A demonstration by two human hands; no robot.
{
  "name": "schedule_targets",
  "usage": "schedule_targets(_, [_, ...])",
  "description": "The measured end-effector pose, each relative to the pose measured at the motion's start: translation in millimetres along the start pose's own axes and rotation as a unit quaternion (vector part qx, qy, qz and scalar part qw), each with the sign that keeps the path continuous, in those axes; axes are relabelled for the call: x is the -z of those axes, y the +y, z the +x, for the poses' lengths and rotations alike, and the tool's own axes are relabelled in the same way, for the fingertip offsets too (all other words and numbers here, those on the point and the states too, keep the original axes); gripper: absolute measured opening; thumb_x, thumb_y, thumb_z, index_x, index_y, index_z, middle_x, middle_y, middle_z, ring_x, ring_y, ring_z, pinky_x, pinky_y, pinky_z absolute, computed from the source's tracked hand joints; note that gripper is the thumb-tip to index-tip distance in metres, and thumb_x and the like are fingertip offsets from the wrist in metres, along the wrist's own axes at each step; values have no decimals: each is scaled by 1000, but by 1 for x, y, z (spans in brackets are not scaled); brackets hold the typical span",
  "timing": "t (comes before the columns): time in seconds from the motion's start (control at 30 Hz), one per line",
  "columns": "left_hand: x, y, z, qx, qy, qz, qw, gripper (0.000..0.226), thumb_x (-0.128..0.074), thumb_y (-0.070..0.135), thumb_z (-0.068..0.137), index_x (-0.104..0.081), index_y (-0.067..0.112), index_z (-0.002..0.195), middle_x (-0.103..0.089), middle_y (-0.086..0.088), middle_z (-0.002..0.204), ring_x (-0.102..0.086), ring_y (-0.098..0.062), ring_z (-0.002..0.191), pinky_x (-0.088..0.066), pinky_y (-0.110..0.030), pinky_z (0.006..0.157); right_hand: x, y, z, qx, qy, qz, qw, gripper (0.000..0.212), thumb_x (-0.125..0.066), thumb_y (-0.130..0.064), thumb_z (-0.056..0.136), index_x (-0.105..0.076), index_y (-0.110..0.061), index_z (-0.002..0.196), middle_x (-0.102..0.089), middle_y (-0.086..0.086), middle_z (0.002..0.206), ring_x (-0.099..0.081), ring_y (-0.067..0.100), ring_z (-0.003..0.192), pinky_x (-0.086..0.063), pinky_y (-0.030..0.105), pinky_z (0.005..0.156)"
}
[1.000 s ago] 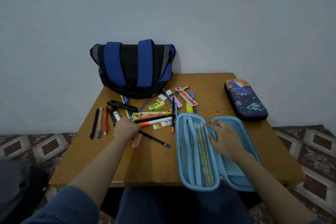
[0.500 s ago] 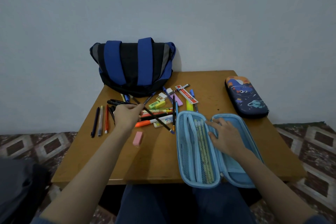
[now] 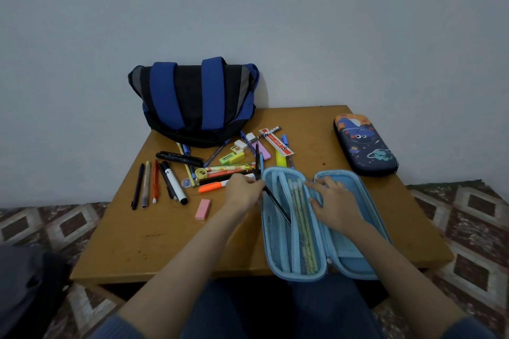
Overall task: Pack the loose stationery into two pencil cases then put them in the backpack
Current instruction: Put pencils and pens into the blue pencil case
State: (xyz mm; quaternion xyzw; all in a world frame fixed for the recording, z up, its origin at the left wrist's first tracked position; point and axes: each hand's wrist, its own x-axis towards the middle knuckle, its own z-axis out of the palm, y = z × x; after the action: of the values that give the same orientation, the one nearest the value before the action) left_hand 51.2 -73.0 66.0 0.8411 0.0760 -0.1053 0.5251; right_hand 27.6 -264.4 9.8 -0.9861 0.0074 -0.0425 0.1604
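The left hand [image 3: 243,192] pinches a black pencil [image 3: 276,205], with its tip over the open blue pencil case [image 3: 275,250]. The right hand [image 3: 333,201] lies flat on that case. Loose pens [image 3: 145,184] lie on the counter [image 3: 165,242] near the backpack [image 3: 192,102].

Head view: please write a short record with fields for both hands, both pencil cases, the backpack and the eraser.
light blue pencil case: open, near table edge, yellow pencils in left half
left hand: fingers pinch black pencil over the case's left half
right hand: rests on the case's right half
dark pencil case: closed, far right
backpack: against the wall
pink eraser: lies alone on table
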Motion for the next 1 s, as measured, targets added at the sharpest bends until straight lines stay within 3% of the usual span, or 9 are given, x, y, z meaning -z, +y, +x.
schedule_targets(0.17, [-21,0,5,36,-30,64,997,32,-57,13,91,-59,8,59,-56,-3,54,-46,-4,31,-40,-17,45,1,-1,-1,-4,-5,-5,1000,45,-47,-31,95,-42,-30,139,-43,0,139,-42,22,123,-40,38,99])
schedule_targets(0.27, [-29,2,3,42,-42,92,994,33,-59,17,91,-59,8,59,-59,-3,55,-48,-5,34,-44,-17,46,2,-2,-1,-5,-11,-9,1000,45,-45,-32,96,-40,-31,140,-41,-1,141,-40,21,124,-38,38,101])
schedule_targets(0.37, [-32,7,-1,38,-58,111,991,33,-60,17,91,-58,8,60,-57,-1,52,-46,-3,27,-41,-12,38,3,-2,-2,-9,-14,-11,1000,45,-44,-33,96,-38,-32,141,-40,-2,141,-39,20,126,-37,38,102])
schedule_targets(0.5, [-33,8,-1,33,-54,162,985,34,-60,22,91,-58,9,60,-51,5,34,-45,-1,25,-35,-11,31,3,-3,-1,-9,-15,-12,1000,45,-43,-33,96,-38,-32,141,-40,-2,141,-39,20,125,-37,38,102])
schedule_targets(0.57, [-35,6,-1,24,-62,218,974,37,-58,27,92,-59,11,59,-49,7,29,-47,0,27,-38,-12,36,3,-2,-1,-10,-18,-14,1000,45,-43,-34,96,-37,-33,141,-40,-2,141,-39,20,125,-36,38,102])
schedule_targets(0.73, [-38,5,-5,-13,-71,254,964,44,-48,39,95,-62,8,67,-56,3,42,-53,-5,37,-52,-20,57,3,-3,-1,-9,-15,-16,1000,45,-43,-34,96,-37,-33,141,-40,-2,141,-39,20,125,-36,36,101])
schedule_targets(0.83, [-41,6,-13,-46,-100,297,949,42,-55,46,89,-60,11,65,-57,4,44,-57,-7,43,-52,-21,56,3,-2,-1,-9,-13,-15,1000,45,-43,-33,96,-38,-32,141,-40,-2,141,-38,21,125,-36,36,100])
schedule_targets(0.93, [-45,2,-15,-85,-95,333,934,30,-68,39,82,-63,10,74,-60,0,64,-63,-15,65,-53,-26,61,3,-2,-2,-10,-15,-14,1000,45,-43,-33,96,-38,-32,141,-39,-2,142,-38,21,126,-36,36,101])
schedule_targets(1.0, [-46,-1,-15,-110,-76,316,939,25,-70,32,81,-61,13,68,-57,2,64,-57,-12,62,-48,-24,57,3,-3,-2,-13,-17,-13,1000,45,-43,-33,96,-37,-33,141,-39,-2,143,-37,20,127,-35,37,103])
